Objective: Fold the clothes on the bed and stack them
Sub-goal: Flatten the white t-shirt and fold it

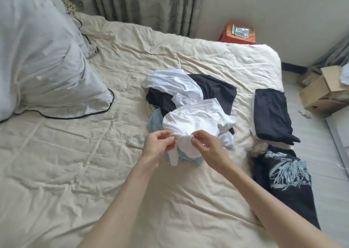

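Grey pillow (43,59) at left, cardboard box (324,94) and red box (238,33) on floor.

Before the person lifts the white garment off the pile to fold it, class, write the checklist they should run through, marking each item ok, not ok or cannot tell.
1. Left hand pinches the white garment: ok.
2. Right hand pinches the same edge: ok.
3. Garment free of the unfolded pile: not ok, it lies on the pile.
4. Garment not tangled with the blue lace item beneath: cannot tell.
5. Bare bed space for folding, to the left: ok.
6. Folded dark stack in place to receive it: ok.
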The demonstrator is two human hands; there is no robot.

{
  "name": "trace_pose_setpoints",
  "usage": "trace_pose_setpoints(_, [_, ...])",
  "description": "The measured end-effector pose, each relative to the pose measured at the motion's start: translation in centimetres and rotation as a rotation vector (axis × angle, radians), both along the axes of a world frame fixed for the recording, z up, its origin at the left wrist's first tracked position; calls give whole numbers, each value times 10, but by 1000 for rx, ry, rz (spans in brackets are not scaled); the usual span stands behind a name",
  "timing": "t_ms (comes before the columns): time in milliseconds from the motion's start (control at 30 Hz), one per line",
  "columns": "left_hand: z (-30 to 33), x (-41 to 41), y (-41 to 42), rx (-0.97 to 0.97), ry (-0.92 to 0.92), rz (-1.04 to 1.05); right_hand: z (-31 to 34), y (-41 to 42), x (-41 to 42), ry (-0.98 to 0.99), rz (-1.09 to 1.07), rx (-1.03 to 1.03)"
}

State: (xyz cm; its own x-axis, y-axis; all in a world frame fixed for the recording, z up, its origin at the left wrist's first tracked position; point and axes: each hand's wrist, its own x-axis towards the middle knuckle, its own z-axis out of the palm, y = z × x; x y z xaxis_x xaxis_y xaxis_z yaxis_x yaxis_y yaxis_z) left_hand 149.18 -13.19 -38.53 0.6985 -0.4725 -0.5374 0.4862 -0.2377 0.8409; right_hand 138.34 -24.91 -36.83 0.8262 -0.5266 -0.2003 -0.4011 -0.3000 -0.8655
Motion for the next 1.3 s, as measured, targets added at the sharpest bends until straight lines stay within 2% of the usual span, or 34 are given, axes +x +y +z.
trace_pose_setpoints(167, [89,-22,26,230,-777,-235,88,-1,-16,-143,18,-56])
trace_pose_setpoints(233, [127,-32,39,257,-983,-233,126,3,-19,-199,31,-36])
trace_pose_setpoints(300, [160,-43,53,245,-1071,-188,160,11,-22,-236,51,-30])
trace_pose_setpoints(467, [218,-72,103,113,-917,-61,209,43,-38,-346,163,104])
trace_pose_setpoints(600, [232,-104,148,159,-923,3,203,73,-51,-249,295,105])
trace_pose_setpoints(733, [217,-148,181,209,-881,-81,186,100,-54,-113,365,-265])
trace_pose_setpoints(767, [212,-158,188,216,-868,-79,182,107,-57,-68,374,-214])
trace_pose_setpoints(833, [202,-171,200,215,-828,-43,172,122,-61,7,385,26])
trace_pose_setpoints(1067, [181,-197,243,68,-663,-45,165,192,-57,-33,226,703])
trace_pose_setpoints(1167, [175,-196,262,25,-574,-102,170,214,-51,-40,244,728])
trace_pose_setpoints(1233, [171,-194,276,21,-517,-150,176,219,-48,-44,285,623])
trace_pose_setpoints(1300, [172,-184,288,62,-521,-100,186,219,-47,-11,337,494])
